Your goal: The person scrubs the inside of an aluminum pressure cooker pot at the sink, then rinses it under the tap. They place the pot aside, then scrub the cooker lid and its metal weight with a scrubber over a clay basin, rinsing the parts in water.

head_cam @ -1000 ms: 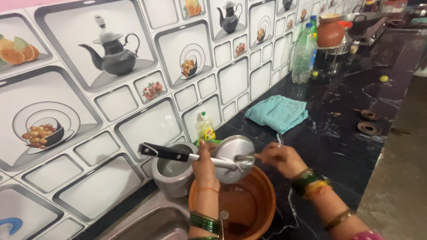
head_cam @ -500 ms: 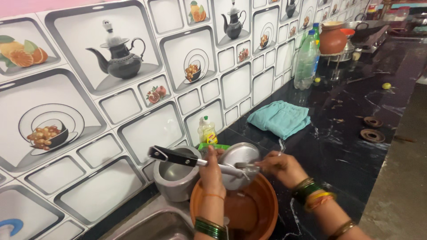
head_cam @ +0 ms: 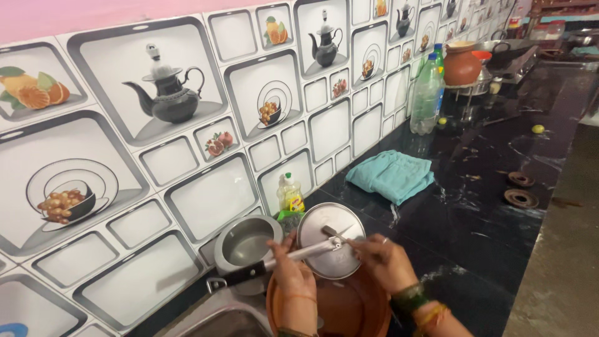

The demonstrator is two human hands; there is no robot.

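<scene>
Swung downward since a second ago, the black handle now points toward the sink. Left hand (head_cam: 288, 265) grips it; right hand (head_cam: 377, 261) presses on the pressure-cooker lid (head_cam: 329, 240), held over the orange basin (head_cam: 362, 306) beside the steel pot (head_cam: 245, 243).

We note a silver lid (head_cam: 332, 240) with a black handle (head_cam: 246, 273), an orange-brown basin (head_cam: 349, 309), a teal cloth (head_cam: 392, 175) and a yellow bottle (head_cam: 290, 195) — all on a black, white-veined tabletop (head_cam: 474, 206).
</scene>
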